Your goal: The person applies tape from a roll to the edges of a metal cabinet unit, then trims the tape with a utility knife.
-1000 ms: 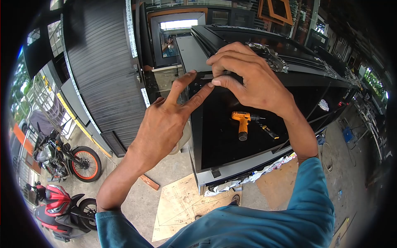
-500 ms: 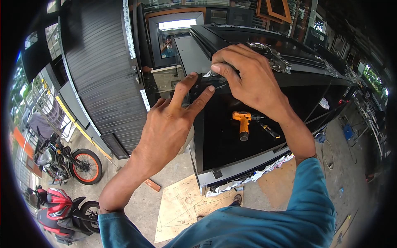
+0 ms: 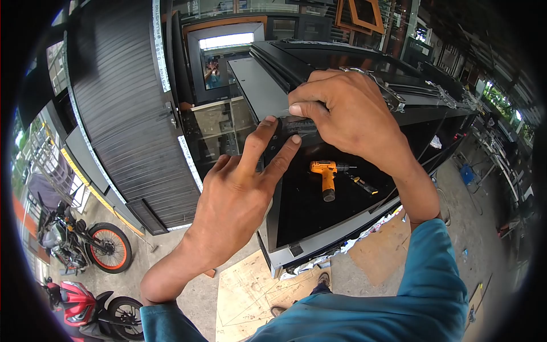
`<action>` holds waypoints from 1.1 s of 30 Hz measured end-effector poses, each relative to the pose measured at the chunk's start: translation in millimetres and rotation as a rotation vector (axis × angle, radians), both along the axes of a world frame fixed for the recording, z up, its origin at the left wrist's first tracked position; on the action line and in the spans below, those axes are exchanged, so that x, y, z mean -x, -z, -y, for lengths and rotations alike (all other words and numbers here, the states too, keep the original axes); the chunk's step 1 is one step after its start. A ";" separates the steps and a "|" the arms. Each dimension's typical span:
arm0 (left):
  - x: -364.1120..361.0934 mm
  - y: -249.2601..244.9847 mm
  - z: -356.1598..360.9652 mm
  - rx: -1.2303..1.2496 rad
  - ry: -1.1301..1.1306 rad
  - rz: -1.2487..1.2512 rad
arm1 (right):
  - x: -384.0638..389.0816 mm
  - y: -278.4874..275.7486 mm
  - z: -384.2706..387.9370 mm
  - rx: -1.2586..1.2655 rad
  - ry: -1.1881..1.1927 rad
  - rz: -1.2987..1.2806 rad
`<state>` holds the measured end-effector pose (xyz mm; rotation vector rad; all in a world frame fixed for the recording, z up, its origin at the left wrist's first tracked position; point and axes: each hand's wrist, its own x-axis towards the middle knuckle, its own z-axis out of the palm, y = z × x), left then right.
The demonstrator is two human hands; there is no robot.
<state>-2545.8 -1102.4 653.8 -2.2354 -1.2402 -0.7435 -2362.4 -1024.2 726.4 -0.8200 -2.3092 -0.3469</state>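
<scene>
My left hand [image 3: 242,185] rests two spread fingertips on the near left corner of a dark metal frame [image 3: 273,228], its other fingers curled. Just right of those fingertips, my right hand [image 3: 347,114] pinches thumb against forefinger at the same corner. Whatever lies between them is too small to make out; a thin pale edge shows by the thumb. An orange cordless drill [image 3: 325,178] lies on the black panel [image 3: 302,211] below my right hand, and a cutter-like tool [image 3: 363,185] lies beside it.
At the left stands a dark slatted door [image 3: 125,102]. Two motorcycles, one with an orange-rimmed wheel [image 3: 108,247] and one red [image 3: 77,302], are parked at lower left. Marked plywood [image 3: 245,296] covers the floor by the feet. Metal hinges [image 3: 393,100] lie on the frames beyond.
The camera view has shifted, so the drill and frame appear further left. My right thumb and forefinger remain pinched at the corner, with less of the pale piece showing. My left fingertips stay there.
</scene>
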 end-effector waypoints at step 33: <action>1.1 -3.7 1.2 0.110 0.039 0.070 | -16.9 28.2 16.6 0.022 -0.184 -0.149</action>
